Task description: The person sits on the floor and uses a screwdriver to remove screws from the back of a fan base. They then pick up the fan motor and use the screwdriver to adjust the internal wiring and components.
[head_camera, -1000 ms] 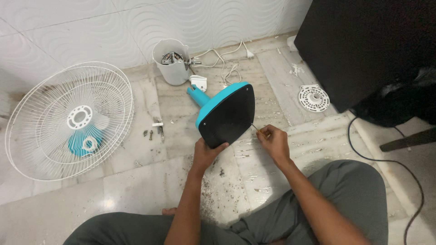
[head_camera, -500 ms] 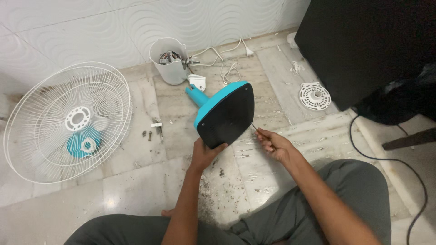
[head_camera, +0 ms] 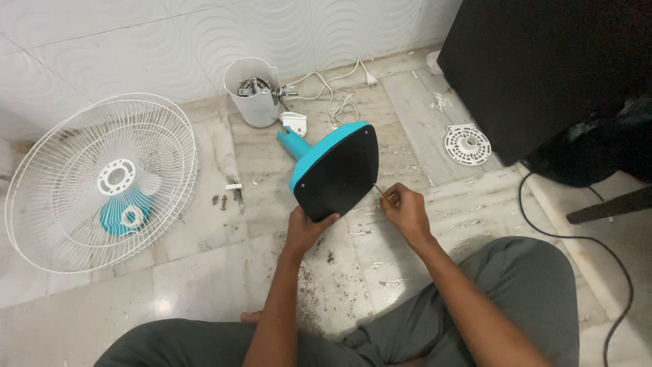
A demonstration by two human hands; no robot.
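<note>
A teal fan base [head_camera: 336,170] with a black underside stands tilted on the marble floor, its stem pointing away from me. My left hand [head_camera: 307,228] grips its lower edge and holds it up. My right hand [head_camera: 404,207] is closed around a thin screwdriver [head_camera: 380,193] whose tip touches the right rim of the black underside.
A white wire fan grille [head_camera: 102,180] with a teal blade part inside lies at left. Loose screws [head_camera: 227,198] lie between grille and base. A white motor housing [head_camera: 255,92] and white cord [head_camera: 333,88] stand by the wall. A round white cap [head_camera: 466,144] lies beside a black cabinet [head_camera: 543,68].
My right hand has moved up from the floor to the right rim of the base, bringing the screwdriver tip against it. My left hand keeps its grip.
</note>
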